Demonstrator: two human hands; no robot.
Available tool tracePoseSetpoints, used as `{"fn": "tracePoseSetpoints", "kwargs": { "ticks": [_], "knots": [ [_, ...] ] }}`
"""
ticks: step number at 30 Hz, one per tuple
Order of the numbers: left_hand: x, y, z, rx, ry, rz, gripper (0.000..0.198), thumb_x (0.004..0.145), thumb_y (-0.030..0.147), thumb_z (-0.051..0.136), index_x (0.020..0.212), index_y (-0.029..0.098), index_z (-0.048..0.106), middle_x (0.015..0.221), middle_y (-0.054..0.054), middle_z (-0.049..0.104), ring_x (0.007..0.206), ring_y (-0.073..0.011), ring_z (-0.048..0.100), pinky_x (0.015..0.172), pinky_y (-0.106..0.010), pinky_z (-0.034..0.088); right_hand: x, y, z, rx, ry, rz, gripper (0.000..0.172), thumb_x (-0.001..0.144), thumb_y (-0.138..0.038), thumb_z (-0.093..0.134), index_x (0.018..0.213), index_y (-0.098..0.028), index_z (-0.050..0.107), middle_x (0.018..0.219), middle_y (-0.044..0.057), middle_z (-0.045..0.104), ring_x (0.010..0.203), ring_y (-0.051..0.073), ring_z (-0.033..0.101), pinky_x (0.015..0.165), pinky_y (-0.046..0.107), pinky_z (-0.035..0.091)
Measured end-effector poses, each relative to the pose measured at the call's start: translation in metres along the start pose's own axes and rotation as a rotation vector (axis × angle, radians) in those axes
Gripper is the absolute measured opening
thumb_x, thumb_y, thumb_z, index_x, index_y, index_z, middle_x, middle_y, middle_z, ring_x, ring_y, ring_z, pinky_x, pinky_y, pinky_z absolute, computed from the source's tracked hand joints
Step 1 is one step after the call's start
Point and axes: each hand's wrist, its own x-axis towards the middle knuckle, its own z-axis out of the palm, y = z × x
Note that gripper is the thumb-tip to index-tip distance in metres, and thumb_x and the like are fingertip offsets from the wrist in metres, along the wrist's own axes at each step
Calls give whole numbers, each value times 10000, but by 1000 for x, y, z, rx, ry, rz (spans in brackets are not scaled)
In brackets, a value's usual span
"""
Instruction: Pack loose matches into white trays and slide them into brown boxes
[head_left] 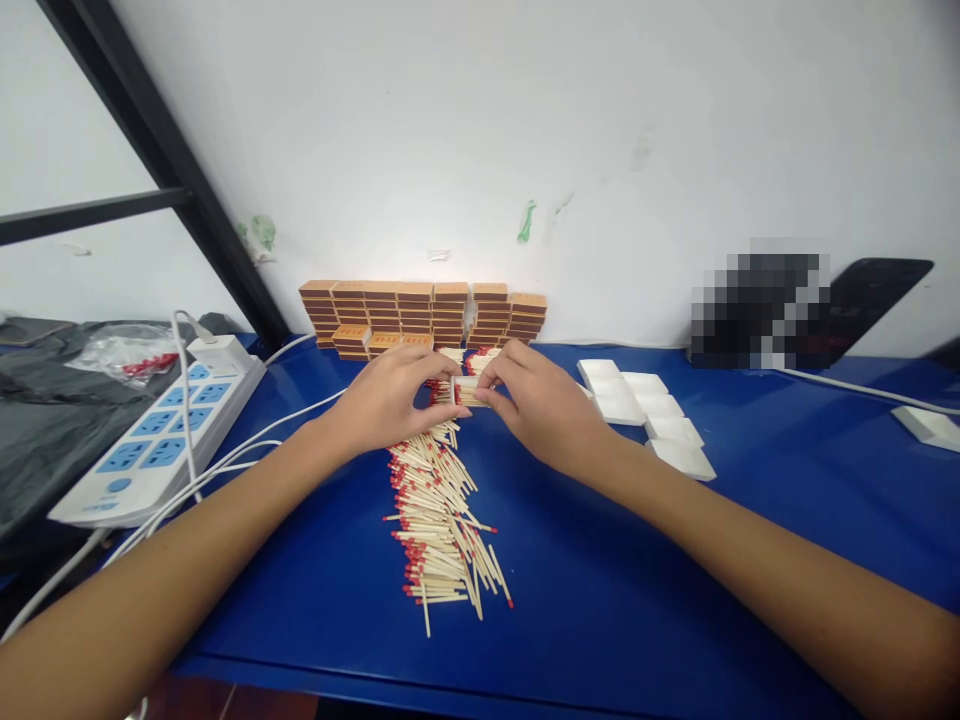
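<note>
Between my hands is a small white matchbox tray [454, 390] with matches lying in it. My left hand [390, 395] grips its left end between thumb and fingers. At the right end my right hand [544, 410] is closed, thumb and fingertips on the tray and the matches. A long heap of red-tipped matches [431, 500] spreads over the blue table from under my hands toward the front edge. More matches [480, 358] lie just behind the tray, partly hidden by my hands.
Stacked matchboxes [397, 310] line the wall. White trays [664, 410] lie to the right. At left are a power strip [161, 430] with white cables and a plastic bag [124, 350] on dark cloth. A dark flat device [881, 305] leans at the back right, beside a blurred-out patch.
</note>
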Motion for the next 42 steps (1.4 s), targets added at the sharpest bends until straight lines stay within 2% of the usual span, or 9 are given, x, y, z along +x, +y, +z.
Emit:
{"fn": "tracePoseSetpoints", "kwargs": {
  "ticks": [6, 8, 11, 13, 17, 22, 30, 37, 42],
  "knots": [
    [0, -6, -1, 47, 34, -26, 447, 904, 548, 725, 1167, 190, 677, 1084, -86, 744, 1013, -257, 702, 919, -406, 540, 1, -2, -3, 44, 50, 27, 118, 1016, -226, 538, 992, -178, 643, 1026, 78, 627, 907, 197, 592, 805, 318, 428],
    [0, -11, -1, 101, 57, -52, 426, 906, 521, 729, 1170, 191, 676, 1119, -94, 746, 1058, -275, 696, 949, -427, 528, 0, -5, -6, 87, -49, 22, 118, 1000, -241, 571, 944, -188, 660, 935, 49, 645, 836, 177, 581, 747, 301, 406],
    [-1, -17, -1, 160, 65, -75, 386, 903, 448, 749, 1177, 188, 672, 1180, -100, 740, 1125, -294, 680, 987, -446, 512, -4, -13, -8, 171, -303, 7, 125, 960, -251, 636, 853, -197, 673, 794, 6, 647, 737, 150, 554, 686, 290, 376],
    [-2, -18, 0, 175, 53, -82, 385, 900, 440, 756, 1176, 185, 673, 1185, -101, 737, 1126, -296, 678, 987, -450, 512, -8, -19, -8, 180, -365, 33, 119, 942, -253, 657, 839, -194, 673, 795, 5, 655, 721, 142, 547, 679, 291, 371],
    [-2, -17, 1, 190, 34, -71, 385, 903, 458, 749, 1159, 179, 680, 1156, -107, 733, 1090, -299, 681, 961, -457, 518, -13, -29, -5, 153, -370, 86, 102, 901, -267, 702, 848, -191, 659, 854, 17, 662, 746, 148, 552, 684, 294, 372],
    [-1, -17, 1, 194, 36, -58, 395, 905, 457, 751, 1174, 180, 668, 1160, -103, 733, 1083, -293, 682, 962, -453, 515, -14, -32, 2, 133, -343, 131, 119, 881, -277, 701, 806, -195, 657, 789, 5, 650, 714, 146, 536, 654, 296, 342],
    [-2, -19, 2, 203, 43, -65, 394, 899, 452, 761, 1175, 188, 663, 1139, -89, 735, 1075, -285, 682, 950, -437, 521, -13, -34, -5, 63, -449, 235, 122, 859, -176, 624, 760, -188, 694, 697, 6, 664, 590, 125, 516, 565, 296, 279],
    [-2, -19, 2, 206, 41, -61, 412, 905, 478, 748, 1178, 181, 665, 1158, -108, 734, 1093, -292, 682, 961, -447, 522, -9, -31, -17, -21, -498, 244, 132, 903, -218, 626, 798, -192, 701, 808, 35, 728, 678, 152, 598, 592, 291, 332],
    [-2, -19, 2, 208, 30, -63, 402, 901, 467, 753, 1167, 177, 673, 1160, -114, 732, 1080, -295, 683, 954, -449, 521, -11, -34, -20, -67, -527, 239, 186, 957, -338, 627, 866, -202, 716, 919, 68, 759, 795, 197, 661, 654, 310, 382]
  ]
}}
